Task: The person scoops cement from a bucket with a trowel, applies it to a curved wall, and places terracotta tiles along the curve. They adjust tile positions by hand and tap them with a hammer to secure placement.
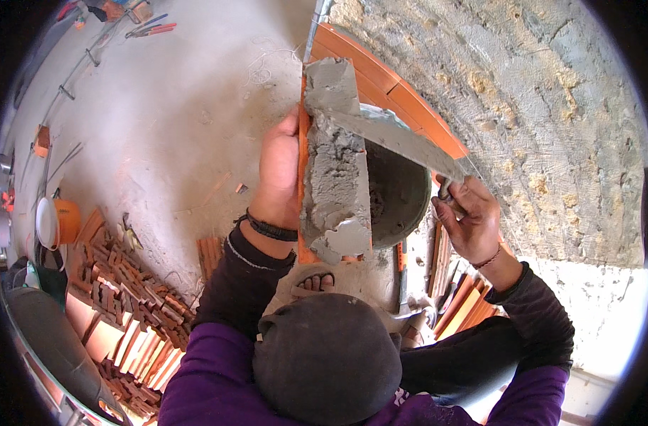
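Note:
My left hand (278, 162) grips the left edge of a long terracotta tile (303, 153), its fingers hidden beneath. Grey wet mortar (336, 170) covers most of the tile's upper face, with rough ridges in the middle and a smoother patch towards the near end. In my right hand (473, 219) is the handle of a trowel (409, 145). The mortar-smeared blade slants up and left across the tile, its tip touching the mortar near the far end. Below the tile and trowel stands a dark bucket (418, 190), partly covered by them, with some mortar inside.
A rough plastered wall (551, 128) rises on the right, with a row of orange tiles (391, 85) along its foot. Stacked broken tiles (136, 305) and an orange bucket (67, 221) stand at left. Pliers (154, 30) lie on the floor far left. More tiles (466, 305) lean near my right knee.

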The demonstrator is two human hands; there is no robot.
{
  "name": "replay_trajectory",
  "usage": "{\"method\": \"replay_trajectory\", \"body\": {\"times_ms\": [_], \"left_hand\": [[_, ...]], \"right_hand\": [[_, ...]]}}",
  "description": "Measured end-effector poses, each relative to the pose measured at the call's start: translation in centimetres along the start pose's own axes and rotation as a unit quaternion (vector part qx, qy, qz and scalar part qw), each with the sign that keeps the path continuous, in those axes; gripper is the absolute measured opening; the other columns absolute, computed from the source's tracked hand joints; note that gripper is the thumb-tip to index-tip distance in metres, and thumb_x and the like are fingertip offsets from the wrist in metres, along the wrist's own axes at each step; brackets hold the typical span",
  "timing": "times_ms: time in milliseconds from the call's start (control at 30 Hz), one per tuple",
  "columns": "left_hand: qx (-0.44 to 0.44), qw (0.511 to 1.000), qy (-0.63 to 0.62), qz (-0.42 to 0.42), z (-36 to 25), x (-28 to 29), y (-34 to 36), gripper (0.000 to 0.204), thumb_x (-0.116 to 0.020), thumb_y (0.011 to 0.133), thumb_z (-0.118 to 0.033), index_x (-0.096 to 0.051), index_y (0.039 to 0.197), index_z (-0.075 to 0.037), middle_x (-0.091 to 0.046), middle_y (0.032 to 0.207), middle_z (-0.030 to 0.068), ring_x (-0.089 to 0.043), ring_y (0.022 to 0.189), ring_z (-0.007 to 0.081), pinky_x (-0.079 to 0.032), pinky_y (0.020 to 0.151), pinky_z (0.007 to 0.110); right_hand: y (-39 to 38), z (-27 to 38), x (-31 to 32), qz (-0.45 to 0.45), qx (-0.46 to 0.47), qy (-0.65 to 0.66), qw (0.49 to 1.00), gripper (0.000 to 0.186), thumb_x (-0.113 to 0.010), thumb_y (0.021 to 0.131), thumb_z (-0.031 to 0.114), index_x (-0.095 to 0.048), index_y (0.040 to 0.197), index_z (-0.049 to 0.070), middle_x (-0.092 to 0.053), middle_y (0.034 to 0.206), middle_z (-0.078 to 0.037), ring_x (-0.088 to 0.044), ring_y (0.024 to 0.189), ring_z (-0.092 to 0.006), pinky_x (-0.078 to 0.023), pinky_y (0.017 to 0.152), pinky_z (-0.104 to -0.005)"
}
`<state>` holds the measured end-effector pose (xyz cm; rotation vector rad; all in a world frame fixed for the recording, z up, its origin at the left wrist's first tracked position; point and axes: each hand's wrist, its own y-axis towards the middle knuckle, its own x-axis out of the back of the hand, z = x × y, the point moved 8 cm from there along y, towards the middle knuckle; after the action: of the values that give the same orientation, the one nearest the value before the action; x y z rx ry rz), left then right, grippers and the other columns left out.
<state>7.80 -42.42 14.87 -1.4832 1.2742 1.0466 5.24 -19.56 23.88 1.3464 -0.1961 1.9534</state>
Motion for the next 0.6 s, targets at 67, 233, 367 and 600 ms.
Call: {"method": "replay_trajectory", "body": {"times_ms": [67,233,367,600], "left_hand": [[-0.002,1.0,0.002,-0.028,0.6,0.2,0.1,0.036,-0.033,0.105,-0.025,-0.057,0.119,-0.002,-0.068,0.098,0.0115,-0.068,0.081,0.024,-0.059,0.074,0.038],[-0.043,0.981,0.132,-0.132,-0.4,0.2,-1.4,0.037,-0.034,0.105,-0.026,-0.059,0.118,-0.003,-0.068,0.099,0.0107,-0.068,0.083,0.0231,-0.058,0.076,0.038],[-0.043,0.998,0.043,0.006,-1.3,1.8,-0.7,0.038,-0.034,0.104,-0.024,-0.057,0.124,-0.002,-0.067,0.107,0.0136,-0.067,0.092,0.0249,-0.056,0.083,0.039],[-0.048,0.995,0.038,-0.074,-1.5,1.2,-0.6,0.05,-0.034,0.104,-0.039,-0.053,0.131,-0.002,-0.064,0.118,0.016,-0.064,0.105,0.0264,-0.053,0.092,0.04]], "right_hand": [[-1.3,-0.9,-0.3,-0.045,0.023,0.011,0.999,0.028,-0.076,0.074,-0.006,-0.065,0.099,-0.004,-0.063,0.087,-0.015,-0.062,0.075,-0.029,-0.049,0.066,-0.0335],[-2.7,-0.7,-0.3,-0.044,0.069,-0.017,0.996,0.036,-0.073,0.068,-0.013,-0.067,0.101,-0.002,-0.065,0.092,-0.014,-0.062,0.078,-0.0304,-0.049,0.066,-0.0359],[-3.1,-2.5,3.3,-0.029,0.092,-0.058,0.994,0.033,-0.071,0.069,-0.013,-0.064,0.1,-0.003,-0.065,0.092,-0.017,-0.062,0.076,-0.0313,-0.049,0.066,-0.036],[2.2,3.8,6.6,0.168,0.072,-0.08,0.98,0.026,-0.063,0.091,0.026,-0.062,0.088,0.0,-0.052,0.063,-0.014,-0.056,0.055,-0.0342,-0.044,0.051,-0.042]]}}
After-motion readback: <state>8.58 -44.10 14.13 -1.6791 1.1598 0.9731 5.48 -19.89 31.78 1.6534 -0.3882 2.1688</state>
